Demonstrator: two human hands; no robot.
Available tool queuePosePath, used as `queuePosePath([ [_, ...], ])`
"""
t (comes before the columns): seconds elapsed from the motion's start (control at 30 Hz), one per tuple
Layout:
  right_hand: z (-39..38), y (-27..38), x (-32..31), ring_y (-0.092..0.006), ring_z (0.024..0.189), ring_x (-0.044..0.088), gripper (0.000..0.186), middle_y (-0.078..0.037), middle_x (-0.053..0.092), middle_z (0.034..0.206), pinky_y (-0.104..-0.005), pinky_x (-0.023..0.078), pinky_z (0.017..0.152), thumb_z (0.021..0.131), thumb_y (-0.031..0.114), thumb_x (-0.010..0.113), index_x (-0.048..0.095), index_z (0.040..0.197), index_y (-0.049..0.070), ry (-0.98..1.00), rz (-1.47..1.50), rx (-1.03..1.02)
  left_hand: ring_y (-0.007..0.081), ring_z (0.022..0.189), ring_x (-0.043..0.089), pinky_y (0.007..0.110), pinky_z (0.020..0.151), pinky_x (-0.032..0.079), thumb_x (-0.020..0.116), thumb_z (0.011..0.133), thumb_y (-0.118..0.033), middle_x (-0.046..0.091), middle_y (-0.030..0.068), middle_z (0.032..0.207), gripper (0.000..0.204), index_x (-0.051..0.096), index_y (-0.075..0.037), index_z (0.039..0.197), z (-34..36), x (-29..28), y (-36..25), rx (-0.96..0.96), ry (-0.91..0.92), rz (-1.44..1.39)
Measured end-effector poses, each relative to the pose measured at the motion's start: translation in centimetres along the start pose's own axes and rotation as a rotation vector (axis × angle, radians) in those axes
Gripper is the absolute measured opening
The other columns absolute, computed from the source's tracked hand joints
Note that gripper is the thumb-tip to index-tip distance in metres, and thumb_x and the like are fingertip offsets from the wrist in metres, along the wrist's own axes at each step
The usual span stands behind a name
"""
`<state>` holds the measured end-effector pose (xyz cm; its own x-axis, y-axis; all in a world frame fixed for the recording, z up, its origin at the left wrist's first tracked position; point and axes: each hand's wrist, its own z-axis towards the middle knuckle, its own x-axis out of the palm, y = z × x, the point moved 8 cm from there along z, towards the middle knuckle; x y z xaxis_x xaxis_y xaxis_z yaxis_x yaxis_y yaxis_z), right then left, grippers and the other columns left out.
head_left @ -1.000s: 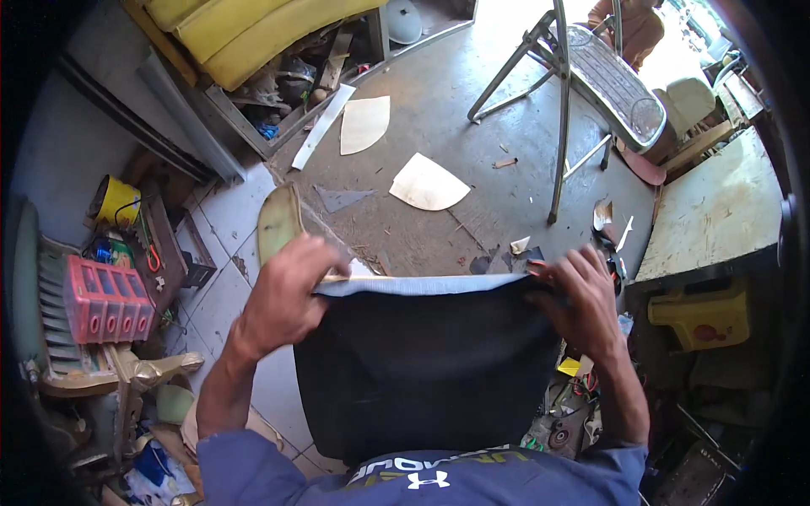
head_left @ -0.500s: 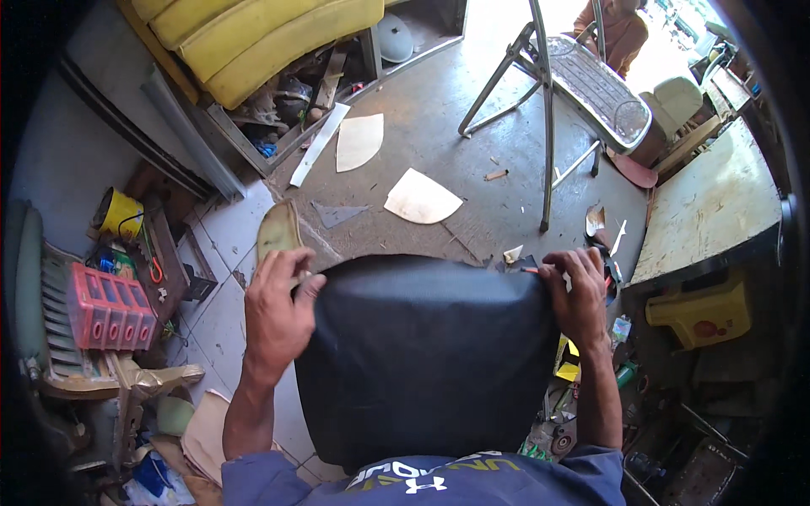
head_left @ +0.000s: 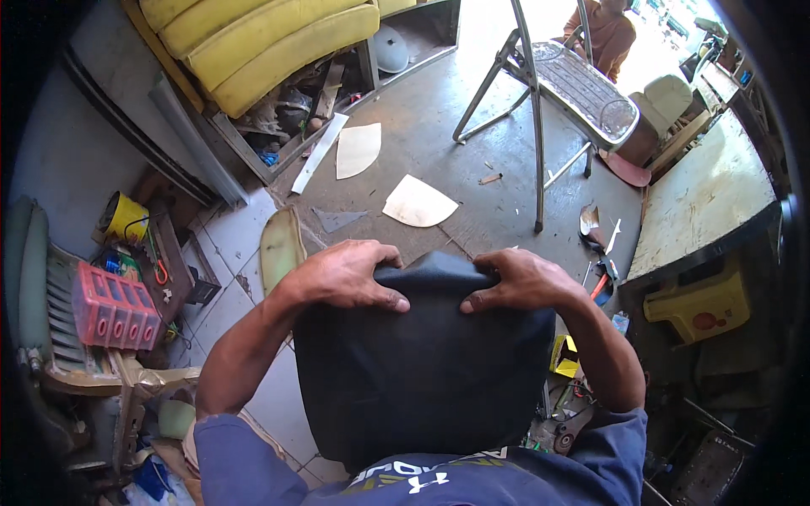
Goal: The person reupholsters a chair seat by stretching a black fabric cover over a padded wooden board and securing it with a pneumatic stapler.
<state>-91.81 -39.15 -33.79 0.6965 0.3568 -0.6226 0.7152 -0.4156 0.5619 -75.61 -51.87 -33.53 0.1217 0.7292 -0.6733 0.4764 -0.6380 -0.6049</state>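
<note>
Gripping the far edge of the black cushion with both hands: your left hand and right hand come in from either side, thumbs on the top face and pointing toward each other, fingers bent over the edge, their tips hidden. Between them the black covering rises in a small peak. Cushion sits directly in front of your body, its near end by your blue shirt. Just beyond your left wrist, a curved, pale green pad on the floor. Farther out, two pale cut pieces, one fan-shaped, the other lying nearer you. Upper right, a metal-legged folding chair; behind it, a crouching person in brown. To your left, a clear pink drawer box; to your right, a yellow stool, partly in shadow.
</note>
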Motion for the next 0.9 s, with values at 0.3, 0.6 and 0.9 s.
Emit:
queuePosePath([
  [0.3, -2.0, 1.5, -0.5, -0.0279, 0.068, 0.062, 0.041, -0.017, 0.06, 0.074, -0.043, 0.047, 0.065, 0.092, 0.036, 0.074, 0.065, 0.085, -0.003, -0.407, 0.096, -0.347, 0.0172, 0.062, 0.06, 0.037, 0.06, 0.047, 0.082, 0.085, -0.024, 0.066, 0.0098, 0.068, 0.028, 0.073, 0.002, 0.089, -1.3, -0.2, 0.3, 0.081, -0.276, -0.366],
  [0.6, -4.4, 3.0, -2.2, -0.0334, 0.061, 0.066, 0.051, -0.018, 0.059, 0.062, -0.0464, 0.051, 0.062, 0.103, 0.046, 0.059, 0.064, 0.078, 0.001, -0.355, -0.192, -0.333, 0.0255, 0.048, 0.057, 0.039, 0.05, 0.044, 0.071, 0.097, -0.035, 0.059, 0.0156, 0.059, 0.043, 0.065, 0.0, 0.071, -4.9, -3.7, -6.0, 0.316, -0.45, 0.378],
  [0.9, -3.3, 1.9, -0.3, -0.0178, 0.067, 0.068, 0.064, -0.01, 0.072, 0.076, -0.0376, 0.051, 0.064, 0.101, 0.063, 0.053, 0.076, 0.101, 0.003, 0.216, 0.142, 0.097, 0.017, 0.058, 0.064, 0.037, 0.058, 0.051, 0.057, 0.102, -0.056, 0.067, 0.0091, 0.062, 0.061, 0.078, -0.001, 0.085, -2.6, -0.3, -0.7, -0.12, 0.24, -0.225],
])
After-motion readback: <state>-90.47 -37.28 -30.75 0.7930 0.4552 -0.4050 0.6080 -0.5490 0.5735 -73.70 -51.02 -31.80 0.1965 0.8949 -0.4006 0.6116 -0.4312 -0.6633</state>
